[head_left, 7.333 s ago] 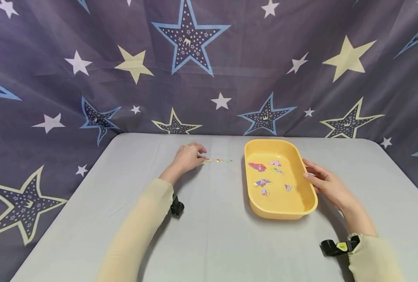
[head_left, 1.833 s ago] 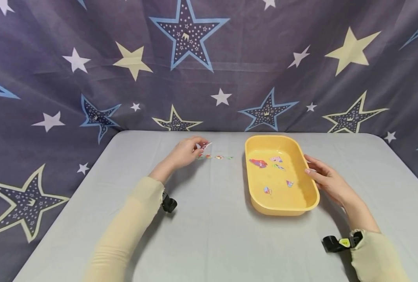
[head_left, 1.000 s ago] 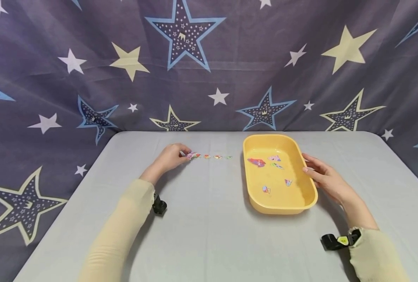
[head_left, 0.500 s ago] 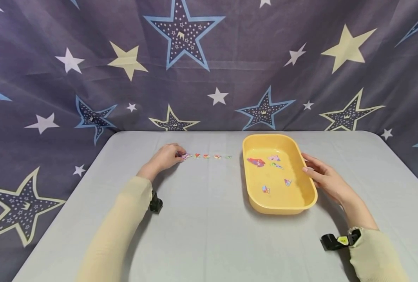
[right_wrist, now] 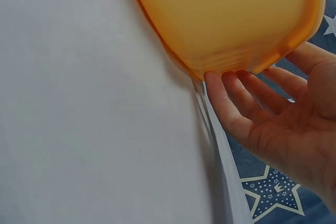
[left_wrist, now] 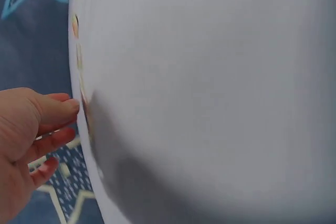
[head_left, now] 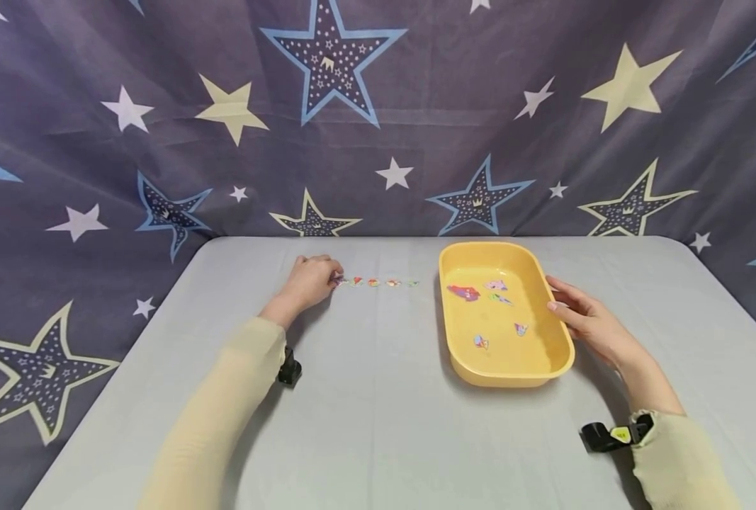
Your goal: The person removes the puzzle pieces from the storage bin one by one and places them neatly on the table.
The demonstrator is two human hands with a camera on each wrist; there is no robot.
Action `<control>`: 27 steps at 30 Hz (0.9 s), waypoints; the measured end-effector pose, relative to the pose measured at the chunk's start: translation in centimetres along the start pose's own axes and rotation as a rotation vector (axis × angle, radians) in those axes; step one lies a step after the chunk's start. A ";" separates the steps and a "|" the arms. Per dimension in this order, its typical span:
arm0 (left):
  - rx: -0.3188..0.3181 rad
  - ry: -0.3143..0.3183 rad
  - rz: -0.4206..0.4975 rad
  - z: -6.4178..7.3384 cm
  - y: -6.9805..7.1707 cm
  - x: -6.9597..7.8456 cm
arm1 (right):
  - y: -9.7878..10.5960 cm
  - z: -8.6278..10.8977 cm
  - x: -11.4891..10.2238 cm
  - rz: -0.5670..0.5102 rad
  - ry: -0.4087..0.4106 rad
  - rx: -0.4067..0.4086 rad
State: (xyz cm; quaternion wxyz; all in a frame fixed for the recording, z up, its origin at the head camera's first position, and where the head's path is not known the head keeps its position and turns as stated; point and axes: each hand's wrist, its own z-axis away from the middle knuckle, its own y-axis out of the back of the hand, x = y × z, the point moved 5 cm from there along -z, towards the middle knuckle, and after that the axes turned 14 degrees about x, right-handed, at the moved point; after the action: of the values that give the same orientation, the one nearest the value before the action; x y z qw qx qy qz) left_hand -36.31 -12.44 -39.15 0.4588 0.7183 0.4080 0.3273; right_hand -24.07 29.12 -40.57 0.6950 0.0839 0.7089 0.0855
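At the left end of a short row on the grey tabletop, my left hand (head_left: 310, 281) pinches a small purple sticker (head_left: 337, 280), mostly covered by the fingertips. To its right lie several more flat stickers in line, including a red one (head_left: 357, 281), a red-yellow one (head_left: 374, 282) and a green one (head_left: 413, 283). In the left wrist view, the thumb and index finger (left_wrist: 63, 109) meet at the table surface. My right hand (head_left: 591, 327) holds the right rim of a yellow tray (head_left: 511, 365), thumb on the rim and fingers (right_wrist: 226, 98) against the outer wall.
Inside the tray lie several stickers: a large red-purple one (head_left: 463, 292), a pink one (head_left: 496, 285), a green-blue one (head_left: 500, 299) and two small ones nearer the front. A dark star-printed cloth (head_left: 365, 163) hangs behind the table (head_left: 378, 425).
A purple sticker left the tray, carried by my left hand to the row's left end. Since half a second ago that hand has shifted slightly right, covering more of it. My right hand stays on the tray.
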 end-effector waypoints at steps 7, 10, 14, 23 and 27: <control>0.038 -0.042 0.068 -0.8 0.6 2.9 | -0.1 0.1 0.0 -0.019 0.014 -0.006; 0.031 -0.053 0.078 -1.1 0.9 4.0 | -0.1 0.1 0.0 -0.018 0.012 -0.009; 0.042 -0.099 0.080 -1.6 1.3 6.1 | -0.2 0.2 -0.1 -0.015 0.010 -0.007; 0.055 -0.212 0.110 -2.8 1.4 11.9 | -0.3 0.4 0.2 -0.007 0.004 -0.003; 0.056 -0.243 0.138 -3.2 1.8 13.9 | -0.3 0.3 0.1 -0.022 0.010 -0.002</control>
State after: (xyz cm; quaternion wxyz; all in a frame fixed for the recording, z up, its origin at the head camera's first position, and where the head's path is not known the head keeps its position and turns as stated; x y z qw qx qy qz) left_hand -32.20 0.67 -35.05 0.4611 0.7915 0.3080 0.2570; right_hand -23.73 28.81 -40.73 0.6923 0.0748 0.7133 0.0789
